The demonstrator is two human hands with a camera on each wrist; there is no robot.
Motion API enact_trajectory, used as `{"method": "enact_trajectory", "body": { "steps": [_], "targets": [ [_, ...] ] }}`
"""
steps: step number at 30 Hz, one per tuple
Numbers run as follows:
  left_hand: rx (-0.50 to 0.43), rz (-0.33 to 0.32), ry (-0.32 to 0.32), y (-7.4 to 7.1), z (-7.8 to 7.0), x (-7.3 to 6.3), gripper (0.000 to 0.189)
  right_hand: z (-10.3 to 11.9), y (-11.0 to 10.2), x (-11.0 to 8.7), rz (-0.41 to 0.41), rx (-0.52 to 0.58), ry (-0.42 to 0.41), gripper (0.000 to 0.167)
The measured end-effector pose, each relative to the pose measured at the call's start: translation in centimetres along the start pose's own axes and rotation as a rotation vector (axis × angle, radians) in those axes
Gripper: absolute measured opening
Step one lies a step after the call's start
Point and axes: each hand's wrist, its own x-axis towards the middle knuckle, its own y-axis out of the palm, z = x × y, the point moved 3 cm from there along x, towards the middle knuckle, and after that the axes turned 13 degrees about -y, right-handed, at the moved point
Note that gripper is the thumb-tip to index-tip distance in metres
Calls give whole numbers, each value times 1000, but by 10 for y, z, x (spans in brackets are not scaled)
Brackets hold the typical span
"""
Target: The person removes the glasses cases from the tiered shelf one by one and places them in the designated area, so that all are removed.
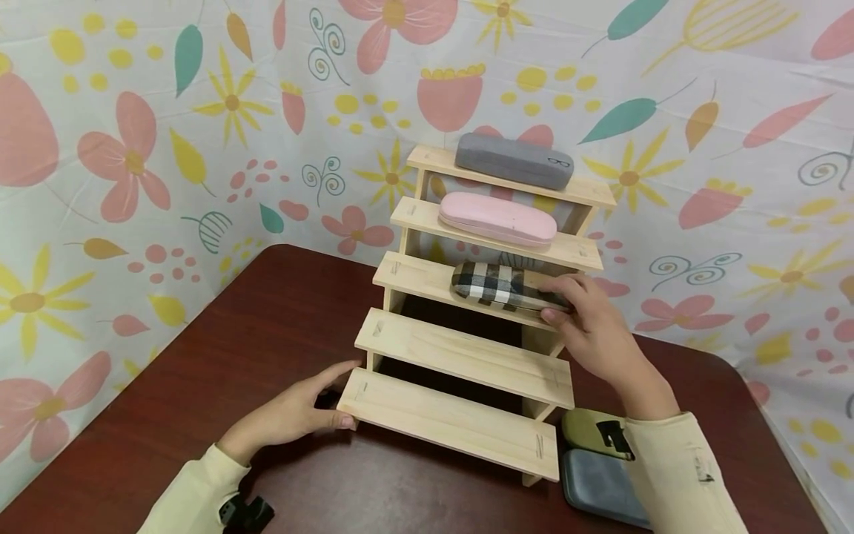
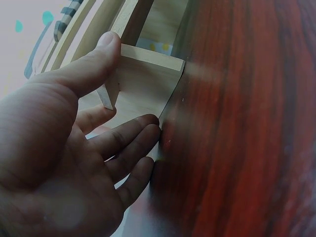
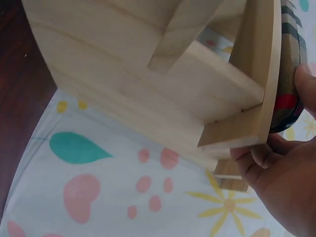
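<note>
The right hand [image 1: 594,326] covers the right end of the plaid case [image 1: 500,288] on the middle step, so that end can't be seen from the head view. Down by the right sleeve, an olive case [image 1: 590,430] and a blue-grey case [image 1: 603,486] are partly hidden behind the arm, the blue-grey one also cut by the bottom edge. In the left wrist view the counter [image 2: 247,123] is a blur, and the left hand [image 2: 74,163] runs off the frame.

A plaid glasses case [image 1: 503,289] lies flat, closed, on the middle step of the wooden rack [image 1: 460,356].
</note>
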Motion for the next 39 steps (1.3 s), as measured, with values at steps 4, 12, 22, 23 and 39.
{"method": "enact_trajectory", "body": {
  "steps": [4,12,22,23,39],
  "targets": [
    [0,1,-1,0,-1,-1,88,-2,-5,-7,-39,-13,-14,41],
    [-4,2,-14,1,3,-2,88,-7,-11,-17,-32,-38,36,37],
    [-6,12,-14,1,3,-1,87,-13,-27,-38,-56,-60,72,29],
    [-4,10,-14,1,3,-1,87,-13,-29,-40,-58,-75,78,29],
    [1,11,-2,-1,2,1,89,-18,-54,-75,-96,-139,148,36]
  ]
}}
